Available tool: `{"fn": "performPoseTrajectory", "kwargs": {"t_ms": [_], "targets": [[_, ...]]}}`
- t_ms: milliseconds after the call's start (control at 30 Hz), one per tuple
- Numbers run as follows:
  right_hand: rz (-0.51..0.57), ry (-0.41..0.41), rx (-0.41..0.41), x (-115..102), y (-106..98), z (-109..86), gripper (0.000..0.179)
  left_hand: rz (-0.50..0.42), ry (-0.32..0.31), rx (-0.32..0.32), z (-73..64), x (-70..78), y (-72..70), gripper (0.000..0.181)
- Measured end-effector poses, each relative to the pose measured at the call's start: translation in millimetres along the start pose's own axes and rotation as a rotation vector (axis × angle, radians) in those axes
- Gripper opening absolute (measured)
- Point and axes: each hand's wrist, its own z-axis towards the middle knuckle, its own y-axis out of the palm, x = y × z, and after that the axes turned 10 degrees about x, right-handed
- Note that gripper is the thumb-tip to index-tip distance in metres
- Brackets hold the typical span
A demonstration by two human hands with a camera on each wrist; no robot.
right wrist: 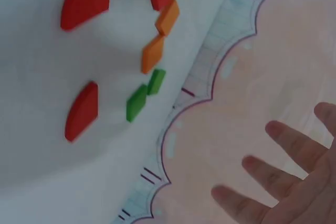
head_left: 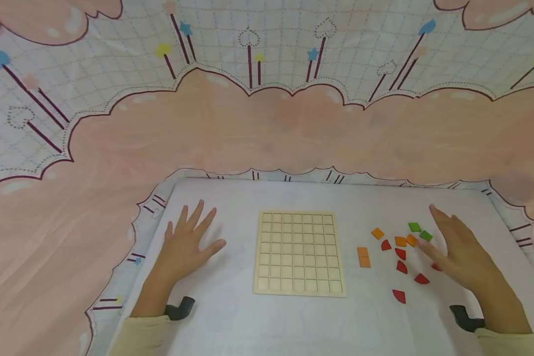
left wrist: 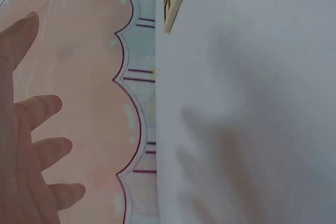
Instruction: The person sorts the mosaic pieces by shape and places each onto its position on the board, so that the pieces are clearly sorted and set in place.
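Observation:
A pale wooden grid board (head_left: 299, 254) of small square cells lies on the white table. To its left hovers my left hand (head_left: 184, 249), fingers spread and holding nothing; its shadow falls on the table in the left wrist view. On the far right my right hand (head_left: 460, 257) is held over the loose pieces, fingers extended and nothing in them. Beneath and beside it lie several red quarter-circle pieces (head_left: 422, 279), several orange squares (head_left: 378, 233) and two green diamonds (head_left: 415, 227). One red piece (head_left: 436, 267) is partly hidden behind the right hand. Two orange squares (head_left: 363, 257) touch end to end near the board.
White table surface (head_left: 222, 316) surrounds the board. A patterned peach cloth (head_left: 267, 133) with a scalloped print borders the table at the back and sides. Black wrist straps (head_left: 180, 309) show on both arms.

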Motion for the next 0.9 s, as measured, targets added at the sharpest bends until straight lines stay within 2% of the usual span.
{"fn": "performPoseTrajectory", "kwargs": {"t_ms": [133,267,400,567,733,900], "targets": [[0.03,-0.049,-0.006,-8,12,7.1,0.087,-0.155,0.01,0.024,2.6,14.1,14.7,0.079],[0.038,-0.073,-0.04,-19,25,11.6,0.073,-0.338,0.002,0.04,4.4,31.0,34.6,0.067],[0.022,-0.124,-0.056,-27,41,15.4,0.058,-0.444,-0.002,0.06,5.6,46.9,53.9,0.058],[0.025,-0.198,-0.076,-38,59,22.6,0.042,-0.534,-0.041,0.085,7.4,59.1,72.0,0.05],[0.044,-0.192,-0.132,-45,69,27.5,0.036,-0.583,-0.063,0.09,11.7,64.7,86.5,0.048],[0.058,-0.186,-0.169,-48,76,31.9,0.028,-0.577,-0.075,0.091,15.3,67.6,92.8,0.042]]}}
